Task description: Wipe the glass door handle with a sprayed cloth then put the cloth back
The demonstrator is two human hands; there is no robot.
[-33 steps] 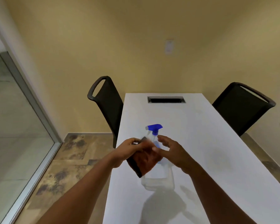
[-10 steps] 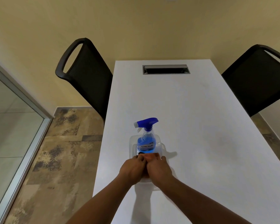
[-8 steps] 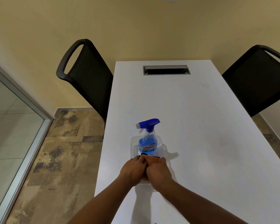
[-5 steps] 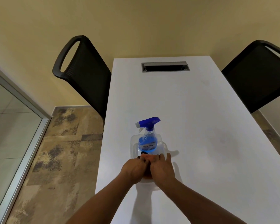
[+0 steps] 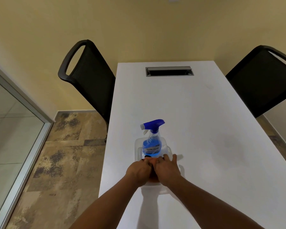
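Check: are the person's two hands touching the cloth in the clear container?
Touching. In the head view, the left hand and right hand press side by side on the brown cloth inside the clear container, just before the spray bottle.

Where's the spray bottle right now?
In the head view the spray bottle stands upright in the far end of the clear container on the white table, just beyond both hands.

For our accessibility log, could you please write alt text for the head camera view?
Two bare hands, left hand and right hand, press a mostly hidden cloth into a clear plastic tub holding a blue spray bottle, on a white table. Two black chairs flank the table.
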